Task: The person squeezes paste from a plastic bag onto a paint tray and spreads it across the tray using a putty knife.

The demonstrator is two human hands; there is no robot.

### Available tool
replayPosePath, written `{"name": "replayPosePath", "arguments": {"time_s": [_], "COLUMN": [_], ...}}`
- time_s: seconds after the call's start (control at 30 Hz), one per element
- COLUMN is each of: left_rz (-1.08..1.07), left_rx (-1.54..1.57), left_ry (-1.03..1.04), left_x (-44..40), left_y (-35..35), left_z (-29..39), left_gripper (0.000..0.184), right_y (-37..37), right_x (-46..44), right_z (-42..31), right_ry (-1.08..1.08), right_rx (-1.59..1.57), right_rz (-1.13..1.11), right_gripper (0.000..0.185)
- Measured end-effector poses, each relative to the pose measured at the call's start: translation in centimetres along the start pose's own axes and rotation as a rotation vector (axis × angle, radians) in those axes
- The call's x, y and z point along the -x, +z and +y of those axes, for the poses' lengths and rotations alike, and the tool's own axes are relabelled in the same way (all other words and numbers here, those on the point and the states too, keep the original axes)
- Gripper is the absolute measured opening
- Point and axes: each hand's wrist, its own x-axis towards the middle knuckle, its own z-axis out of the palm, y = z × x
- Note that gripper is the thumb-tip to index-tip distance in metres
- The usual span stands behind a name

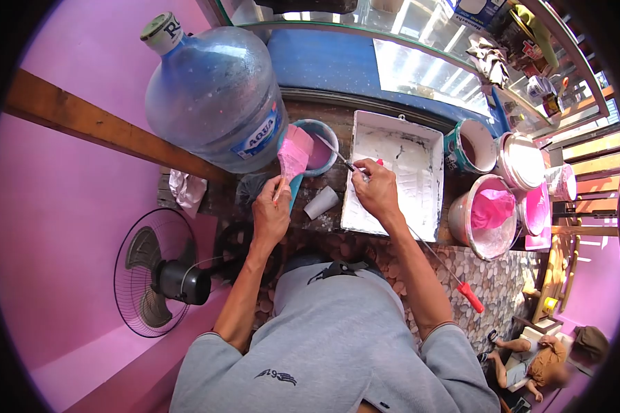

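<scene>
My left hand is closed around the orange handle of a wide paintbrush, whose head is coated in pink. The brush head is raised beside a small bucket of pink paint. My right hand grips a thin tool with a metal shaft; its tip points into the bucket's opening, and its exact kind I cannot make out. A white paint tray smeared with paint lies under and beyond my right hand. A white cup lies tipped over between my hands.
A large water bottle stands at left, above a fan. At right are a pink-stained bucket and several paint containers. A red roller handle hangs past the table edge. A person sits at lower right.
</scene>
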Motion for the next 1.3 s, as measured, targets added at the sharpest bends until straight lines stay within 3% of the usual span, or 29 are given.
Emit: {"name": "replayPosePath", "arguments": {"time_s": [0.07,0.2,0.33,0.4,0.57,0.67,0.73,0.77,0.83,0.93,1.07,1.1,1.3], "left_rz": [0.043,-0.014,-0.030,-0.054,-0.103,-0.091,-0.085,-0.082,-0.076,-0.075,-0.058,-0.061,-0.072], "left_rx": [0.011,0.078,0.007,0.007,0.052,0.085,0.095,0.118,0.138,0.157,0.193,0.207,0.257], "left_ry": [0.082,-0.032,-0.030,0.072,-0.013,-0.055,-0.074,-0.094,-0.114,-0.143,-0.164,-0.160,-0.131], "left_x": [-0.2,-0.8,-2.0,-2.4,-2.4,-2.1,-1.7,-1.3,-0.8,-0.3,0.1,0.1,0.1], "left_y": [-0.4,-1.4,-2.2,-2.7,-3.7,-4.4,-5.0,-5.3,-5.7,-6.2,-6.6,-6.5,-6.1], "left_z": [-0.2,1.6,0.7,0.9,2.2,2.8,3.3,3.5,3.9,4.2,3.9,3.7,2.8], "left_gripper": [0.028,0.029,0.030,0.030,0.029,0.029,0.029,0.029,0.029,0.030,0.030,0.030,0.030], "right_y": [0.7,2.4,4.4,5.6,7.5,7.6,6.6,7.2,8.9,12.7,13.3,12.6,6.2], "right_x": [-0.3,-1.8,-3.7,-4.6,-5.8,-5.4,-4.3,-3.7,-2.7,-2.7,-3.7,-4.1,-7.4], "right_z": [0.5,0.4,0.4,0.8,1.8,1.3,-1.4,-1.8,-2.6,-1.1,-0.6,-0.7,-1.6], "right_ry": [-0.022,-0.136,-0.244,-0.289,-0.335,-0.312,-0.660,-0.663,-0.644,-0.554,-0.411,-0.501,-0.149], "right_rx": [0.048,0.175,0.352,0.393,0.418,0.369,0.473,0.470,0.458,0.439,0.304,0.246,-0.076], "right_rz": [-0.014,-0.043,-0.123,-0.132,-0.182,-0.095,0.179,0.175,-0.095,-0.162,-0.131,0.010,0.104], "right_gripper": [0.024,0.021,0.018,0.018,0.019,0.019,0.026,0.026,0.031,0.029,0.020,0.017,0.026]}}
